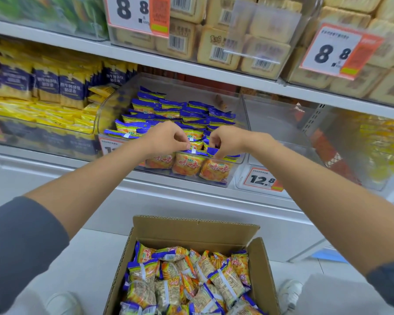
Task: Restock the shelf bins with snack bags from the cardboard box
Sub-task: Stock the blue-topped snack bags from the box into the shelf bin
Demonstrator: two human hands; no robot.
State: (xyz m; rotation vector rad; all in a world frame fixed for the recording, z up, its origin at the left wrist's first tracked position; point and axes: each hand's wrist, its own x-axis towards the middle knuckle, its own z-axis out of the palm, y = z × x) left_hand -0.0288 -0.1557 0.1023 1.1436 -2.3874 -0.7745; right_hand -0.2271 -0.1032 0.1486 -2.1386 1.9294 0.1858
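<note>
So both arms are stretched up to the middle shelf [214, 192], where the clear bin [233, 178] holds rows of orange snack bags with blue tops. The left hand [166, 137] has its fingers curled down over the front row, and its grip is pinched on the top edge of the middle bag [187, 165], as far as I can tell from this angle. The right hand [228, 142] is just beside it, with its grip clamped on the blue top of the corner bag [214, 170]. That bag stands upright against the bin's front wall. The two hands are close but not touching. Down on the floor, right below, sits the open cardboard box [191, 230], with loose bags [191, 280] of the same kind piled in it every which way. A white shoe [290, 292] shows beside the box. A 12.8 price tag [263, 179] hangs on the next bin over to the right. Yellow-and-blue packs [46, 85] fill the bin on the left, and beige biscuit packs [218, 48] are stacked on the shelf above.
</note>
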